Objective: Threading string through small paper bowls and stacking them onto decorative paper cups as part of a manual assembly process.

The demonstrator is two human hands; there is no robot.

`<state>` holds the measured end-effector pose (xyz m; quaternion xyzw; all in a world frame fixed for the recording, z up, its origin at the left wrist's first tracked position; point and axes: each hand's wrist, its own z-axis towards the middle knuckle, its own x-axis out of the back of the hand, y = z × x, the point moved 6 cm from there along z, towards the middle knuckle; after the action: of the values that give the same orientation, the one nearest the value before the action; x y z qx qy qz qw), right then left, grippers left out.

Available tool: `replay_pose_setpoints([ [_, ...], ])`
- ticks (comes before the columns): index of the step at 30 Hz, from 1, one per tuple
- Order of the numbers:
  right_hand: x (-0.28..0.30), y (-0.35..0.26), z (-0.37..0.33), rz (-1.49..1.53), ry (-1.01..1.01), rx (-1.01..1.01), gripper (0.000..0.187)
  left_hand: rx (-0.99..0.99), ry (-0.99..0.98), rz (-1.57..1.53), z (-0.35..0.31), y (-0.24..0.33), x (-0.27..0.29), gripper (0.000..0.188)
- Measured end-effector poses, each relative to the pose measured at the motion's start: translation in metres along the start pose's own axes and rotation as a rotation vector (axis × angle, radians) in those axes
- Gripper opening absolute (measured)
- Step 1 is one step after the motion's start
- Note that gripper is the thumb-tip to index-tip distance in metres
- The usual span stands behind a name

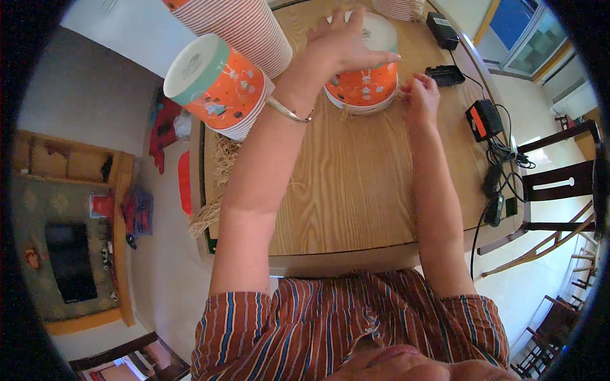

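Observation:
An upside-down stack of orange paper buckets (363, 87) with white rims stands at the far middle of the table. My left hand (343, 47) lies over its top with the fingers spread and the thumb stretched to the right. Tan twine (361, 113) runs along the lower rims of this stack. Beside the stack's right side, my right hand (423, 98) is closed in a pinch on a twine end. A second stack of orange buckets (222, 86), with a green band and a white base, leans near my left forearm.
Behind that leaning stack rises a taller bucket stack (244, 28). Loose twine strands (222, 162) hang along the table's left edge. A black device (484, 120), cables (505, 155) and an open black case (445, 75) lie on the right side. A wooden chair (562, 181) stands beyond.

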<state>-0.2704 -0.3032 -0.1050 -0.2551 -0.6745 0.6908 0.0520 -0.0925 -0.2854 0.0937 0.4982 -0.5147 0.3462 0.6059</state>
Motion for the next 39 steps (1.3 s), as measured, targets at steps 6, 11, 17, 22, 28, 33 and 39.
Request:
replay_pose_setpoints([
  [6,-0.001,0.005,-0.023,0.047,-0.144,-0.145,0.022,-0.19,0.436,0.006,0.013,-0.023,-0.018,0.105],
  [11,0.006,0.005,-0.025,-0.03,-0.211,-0.216,0.011,-0.155,0.421,0.007,0.016,-0.026,-0.022,0.112],
  [17,0.0,-0.004,-0.033,-0.1,-0.279,-0.237,0.01,-0.199,0.426,-0.014,0.017,-0.031,-0.023,0.113],
  [22,-0.001,0.004,-0.032,-0.149,-0.363,-0.355,0.013,-0.201,0.438,-0.031,0.015,-0.03,-0.021,0.111],
  [28,-0.008,0.0,-0.034,-0.272,-0.405,-0.374,0.016,-0.197,0.468,-0.004,0.011,-0.031,-0.016,0.11],
  [33,-0.01,0.002,-0.025,-0.337,-0.45,-0.419,0.018,-0.081,0.193,-0.057,-0.006,-0.009,0.006,0.115],
  [39,-0.011,0.006,-0.02,-0.408,-0.496,-0.394,0.017,-0.047,0.217,-0.046,-0.012,-0.006,0.01,0.113],
])
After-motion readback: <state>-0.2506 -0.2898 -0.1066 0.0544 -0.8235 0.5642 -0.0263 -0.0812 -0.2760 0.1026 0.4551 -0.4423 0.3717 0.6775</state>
